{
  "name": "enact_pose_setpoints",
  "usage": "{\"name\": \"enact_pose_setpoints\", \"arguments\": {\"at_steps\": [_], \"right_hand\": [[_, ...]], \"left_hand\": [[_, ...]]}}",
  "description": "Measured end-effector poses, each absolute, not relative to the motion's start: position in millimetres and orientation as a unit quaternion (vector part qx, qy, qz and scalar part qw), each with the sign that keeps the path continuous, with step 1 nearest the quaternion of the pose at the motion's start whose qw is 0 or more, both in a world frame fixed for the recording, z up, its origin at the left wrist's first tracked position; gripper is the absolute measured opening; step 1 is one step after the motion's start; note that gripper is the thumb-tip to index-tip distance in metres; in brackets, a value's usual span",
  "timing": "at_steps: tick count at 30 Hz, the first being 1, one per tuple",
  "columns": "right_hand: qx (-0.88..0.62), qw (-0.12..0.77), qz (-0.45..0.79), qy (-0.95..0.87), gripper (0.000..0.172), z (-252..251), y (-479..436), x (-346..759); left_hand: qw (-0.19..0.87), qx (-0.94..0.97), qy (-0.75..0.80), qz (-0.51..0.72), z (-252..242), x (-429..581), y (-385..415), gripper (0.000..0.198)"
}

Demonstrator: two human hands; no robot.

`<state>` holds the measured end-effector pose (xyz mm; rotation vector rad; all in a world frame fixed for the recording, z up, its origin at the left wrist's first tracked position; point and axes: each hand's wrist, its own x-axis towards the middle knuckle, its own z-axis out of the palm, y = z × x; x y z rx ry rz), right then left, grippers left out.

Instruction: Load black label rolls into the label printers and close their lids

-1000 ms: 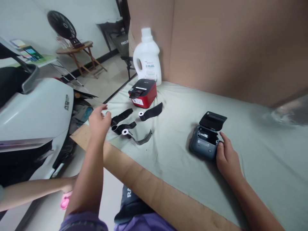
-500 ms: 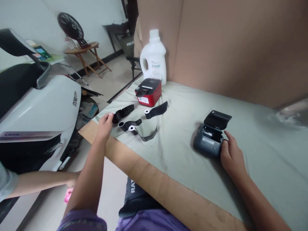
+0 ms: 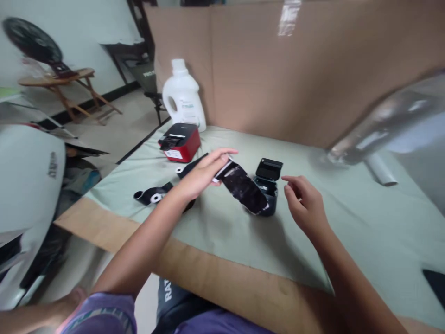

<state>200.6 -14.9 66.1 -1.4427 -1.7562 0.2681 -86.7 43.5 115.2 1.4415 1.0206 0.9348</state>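
Observation:
My left hand grips one end of a roll of black label tape, with its loose strip stretched down to the right. The strip partly covers a small dark label printer, whose lid stands raised. Just right of the printer is my right hand, apart from it, with thumb and forefinger spread and nothing held. Beneath my left forearm lie more black rolls with white cores, partly hidden. Behind them sits a red and black printer, a black strip sticking out of its front.
A white jug stands behind the red printer, against a cardboard panel. Clear plastic wrap and a grey tube are at the right. Brown board edges the cloth-covered table. Another person's limb shows at lower left.
My left hand has brought a black roll from the table's left side across to the printer. My right hand has let go of the printer. The whole view has swung right.

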Motion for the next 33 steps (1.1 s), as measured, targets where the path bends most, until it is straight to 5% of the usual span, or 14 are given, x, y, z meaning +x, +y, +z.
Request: {"name": "enact_pose_setpoints", "arguments": {"at_steps": [3, 8, 13, 16, 20, 33], "right_hand": [[-0.558, 0.444, 0.15, -0.685, 0.021, 91, -17, 200], [-0.54, 0.417, 0.195, -0.704, 0.021, 108, -12, 215], [-0.473, 0.308, 0.208, -0.799, 0.053, 105, -12, 228], [-0.435, 0.264, 0.234, -0.828, 0.057, 103, -12, 228], [-0.407, 0.25, 0.275, -0.834, 0.051, 101, -9, 223], [-0.399, 0.188, 0.383, -0.812, 0.022, 91, -3, 208]], "left_hand": [[0.592, 0.666, 0.348, 0.291, 108, -35, 49, 0.043], [0.625, 0.725, 0.22, 0.186, 93, 3, 59, 0.076], [0.675, 0.695, 0.181, 0.168, 82, 4, 64, 0.071], [0.698, 0.677, 0.19, 0.136, 77, -1, 67, 0.06], [0.739, 0.631, 0.211, 0.102, 65, -11, 63, 0.054], [0.865, 0.386, 0.238, 0.214, 11, -10, 14, 0.081]]}}
